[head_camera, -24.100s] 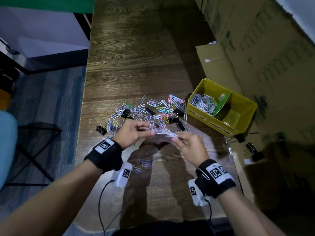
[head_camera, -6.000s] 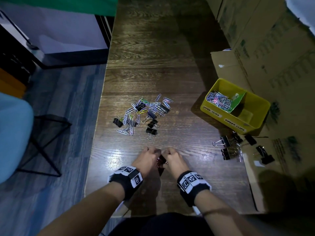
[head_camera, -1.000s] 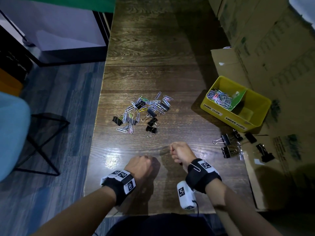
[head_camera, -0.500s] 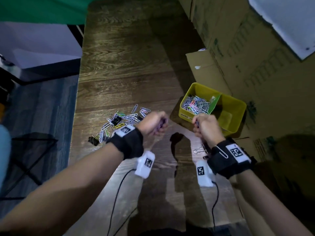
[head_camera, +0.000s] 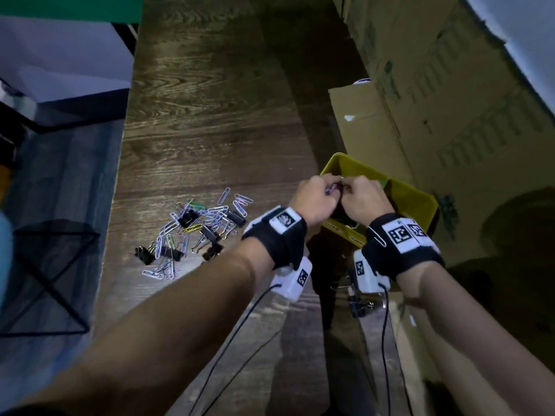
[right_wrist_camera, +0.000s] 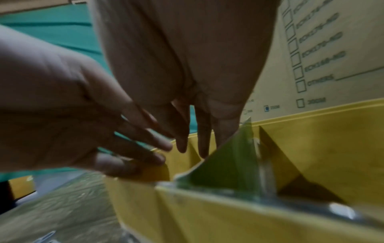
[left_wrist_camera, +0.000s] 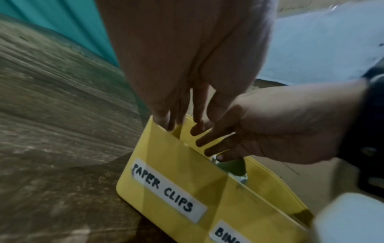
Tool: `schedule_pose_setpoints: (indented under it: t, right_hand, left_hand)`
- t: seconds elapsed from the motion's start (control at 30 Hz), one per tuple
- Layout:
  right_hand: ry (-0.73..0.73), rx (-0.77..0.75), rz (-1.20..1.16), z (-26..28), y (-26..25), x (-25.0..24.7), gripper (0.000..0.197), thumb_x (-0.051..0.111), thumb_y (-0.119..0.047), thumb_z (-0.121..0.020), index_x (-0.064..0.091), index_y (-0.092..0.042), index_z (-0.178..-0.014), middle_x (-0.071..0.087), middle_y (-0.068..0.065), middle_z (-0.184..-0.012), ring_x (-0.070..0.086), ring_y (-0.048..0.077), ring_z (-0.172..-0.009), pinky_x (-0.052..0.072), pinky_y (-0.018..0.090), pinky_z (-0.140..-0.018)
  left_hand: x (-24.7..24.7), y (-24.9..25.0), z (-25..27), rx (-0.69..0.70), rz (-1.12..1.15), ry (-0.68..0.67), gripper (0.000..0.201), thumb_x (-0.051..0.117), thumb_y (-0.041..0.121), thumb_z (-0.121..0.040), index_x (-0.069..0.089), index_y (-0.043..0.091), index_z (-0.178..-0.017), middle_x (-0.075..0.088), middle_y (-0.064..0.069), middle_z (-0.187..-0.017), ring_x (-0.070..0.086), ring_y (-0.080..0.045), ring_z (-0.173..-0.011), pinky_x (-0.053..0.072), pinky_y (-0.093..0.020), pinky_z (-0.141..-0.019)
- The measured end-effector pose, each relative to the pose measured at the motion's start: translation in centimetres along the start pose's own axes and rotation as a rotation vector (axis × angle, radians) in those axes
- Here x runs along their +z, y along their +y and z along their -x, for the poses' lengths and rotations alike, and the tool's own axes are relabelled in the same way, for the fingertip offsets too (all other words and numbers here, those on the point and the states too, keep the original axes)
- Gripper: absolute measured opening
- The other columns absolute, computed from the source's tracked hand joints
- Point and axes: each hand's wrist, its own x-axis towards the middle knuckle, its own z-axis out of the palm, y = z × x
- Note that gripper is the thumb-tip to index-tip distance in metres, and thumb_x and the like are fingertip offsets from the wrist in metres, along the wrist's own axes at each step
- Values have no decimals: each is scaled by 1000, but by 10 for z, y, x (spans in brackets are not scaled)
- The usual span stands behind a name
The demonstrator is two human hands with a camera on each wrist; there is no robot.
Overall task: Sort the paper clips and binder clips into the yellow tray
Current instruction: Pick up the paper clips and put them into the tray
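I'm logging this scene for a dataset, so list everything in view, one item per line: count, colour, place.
Yellow plastic tray: one, yellow, right of table; labelled PAPER CLIPS.
Green card divider: one, green, inside the tray.
Loose paper clips: many, mixed colours, heap at table centre.
Black binder clips: several, black, in that heap; one more near the right wrist.
Dark wooden table: one, brown.
Cardboard boxes: count unclear, tan, behind tray.
Left hand: over the tray's paper-clip end, grip unclear.
Right hand: beside it over the tray, grip unclear.
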Motion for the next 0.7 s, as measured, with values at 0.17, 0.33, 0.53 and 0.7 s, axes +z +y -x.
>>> schedule_pose_setpoints:
  t: [0.17,0.33,0.53,0.7]
  right_hand:
    - [244,-262,-41,21,-35,39,32,53,-4,-79,68,-15,-106,64,13,-110,58,28,-106,42,32,-96]
    - [-165,-575,12,44,-91,110,43,60,-8,-80,58,-15,-123,51,6,-124,55,25,-111,43,35,-97]
    - [-417,-540,451,49,-125,187,69,75,-27,-74,39,-28,-133,20,9,-145,51,39,-115,49,48,-91]
    - [-351,-483,527,55,-130,209,52,71,-26,-79,50,-31,-126,23,5,-141,55,33,-108,50,44,-86]
  left_hand:
    - [-33,-66,61,91,286,201,19,55,16,-81,71,21,-89,70,-5,-94,65,-9,-83,53,-28,-80]
    - [-119,-166,127,-10,-194,308,20,63,4,-80,69,16,-95,63,-5,-92,59,-11,-77,45,-23,-74]
    - [-159,-238,152,-112,-491,153,26,59,42,-76,59,31,-99,55,-8,-100,62,-32,-79,53,-43,-69]
    - [-147,-246,144,-178,-692,13,38,56,34,-87,51,21,-122,50,-13,-115,60,-35,-97,51,-43,-75]
